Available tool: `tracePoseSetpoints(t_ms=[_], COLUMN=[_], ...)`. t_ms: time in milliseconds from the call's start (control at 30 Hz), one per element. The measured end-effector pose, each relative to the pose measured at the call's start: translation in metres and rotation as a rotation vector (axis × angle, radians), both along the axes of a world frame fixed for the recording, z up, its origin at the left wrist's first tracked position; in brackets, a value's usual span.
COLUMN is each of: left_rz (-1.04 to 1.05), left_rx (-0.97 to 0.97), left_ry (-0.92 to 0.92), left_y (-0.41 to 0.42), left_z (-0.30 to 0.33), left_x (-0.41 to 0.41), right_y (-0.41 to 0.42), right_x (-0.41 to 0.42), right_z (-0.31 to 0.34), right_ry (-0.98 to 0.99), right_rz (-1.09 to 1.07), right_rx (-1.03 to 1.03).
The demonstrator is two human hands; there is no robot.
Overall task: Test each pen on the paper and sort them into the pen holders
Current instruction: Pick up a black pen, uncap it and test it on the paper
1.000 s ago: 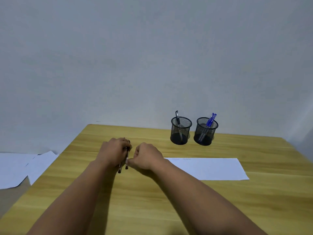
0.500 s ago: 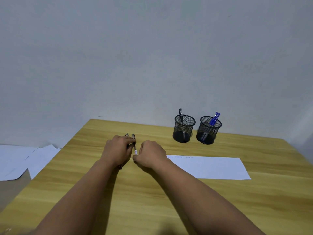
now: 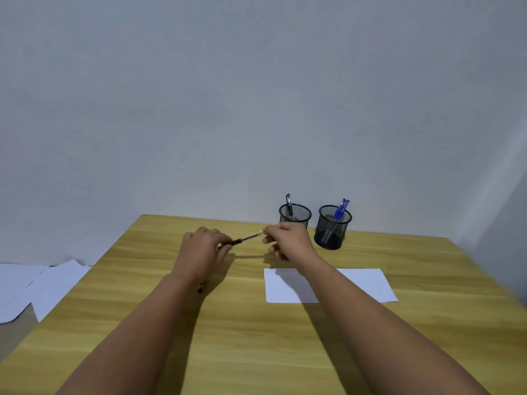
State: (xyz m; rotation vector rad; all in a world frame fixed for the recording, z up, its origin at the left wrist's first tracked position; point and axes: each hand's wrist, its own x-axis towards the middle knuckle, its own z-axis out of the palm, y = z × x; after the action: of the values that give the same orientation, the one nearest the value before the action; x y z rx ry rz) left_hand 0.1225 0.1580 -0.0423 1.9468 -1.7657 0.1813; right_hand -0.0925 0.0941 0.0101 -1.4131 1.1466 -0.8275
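Both hands hold one pen (image 3: 247,238) above the wooden table (image 3: 256,337). My left hand (image 3: 204,249) grips its dark end, and my right hand (image 3: 286,240) pinches the pale end. The pen lies almost level between them. Under my left wrist a second pen (image 3: 200,288) shows only its dark tip. A white sheet of paper (image 3: 365,283) lies to the right, partly under my right forearm. At the back stand two black mesh pen holders: the left holder (image 3: 295,216) has one black pen, the right holder (image 3: 332,226) has blue pens.
Loose white sheets (image 3: 37,289) lie off the table's left edge, lower down. A plain wall rises just behind the holders. The table's left edge runs diagonally toward the near left corner.
Both hands have lifted off the table and drawn apart, and the pen now stretches level between them. My right hand has moved right, toward the holders.
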Motion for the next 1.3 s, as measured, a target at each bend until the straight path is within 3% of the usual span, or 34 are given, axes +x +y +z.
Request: tracePoseSetpoints(t_ms=[200, 433, 667, 900, 1067, 1133, 1233, 1300], left_rz=[-0.206, -0.245, -0.257, -0.251, -0.226, -0.113, 0.045, 0.090], left_rx=[-0.100, 0.033, 0.186, 0.239, 0.389, 0.303, 0.143, 0.146], left_ry=[0.091, 0.231, 0.409, 0.462, 0.372, 0.280, -0.038, -0.189], left_y=[0.002, 0.010, 0.019, 0.012, 0.029, 0.040, 0.027, 0.012], left_z=[0.031, 0.032, 0.036, 0.043, 0.018, 0.002, -0.011, -0.016], left_x=[-0.063, -0.102, -0.134, -0.140, -0.101, -0.079, -0.061, -0.061], right_y=[0.005, 0.022, 0.013, -0.008, -0.064, -0.073, -0.063, -0.051], right_x=[-0.025, -0.036, -0.037, -0.022, -0.087, -0.121, -0.133, -0.131], right_z=[0.001, -0.007, -0.015, -0.022, -0.021, -0.015, -0.017, -0.028], right_ry=[-0.136, -0.273, -0.183, -0.149, -0.222, -0.221, -0.243, -0.192], right_rz=[-0.028, -0.207, -0.316, -0.424, -0.764, -0.750, -0.593, -0.507], right_rx=[0.044, 0.038, 0.058, 0.078, 0.153, 0.114, 0.027, -0.022])
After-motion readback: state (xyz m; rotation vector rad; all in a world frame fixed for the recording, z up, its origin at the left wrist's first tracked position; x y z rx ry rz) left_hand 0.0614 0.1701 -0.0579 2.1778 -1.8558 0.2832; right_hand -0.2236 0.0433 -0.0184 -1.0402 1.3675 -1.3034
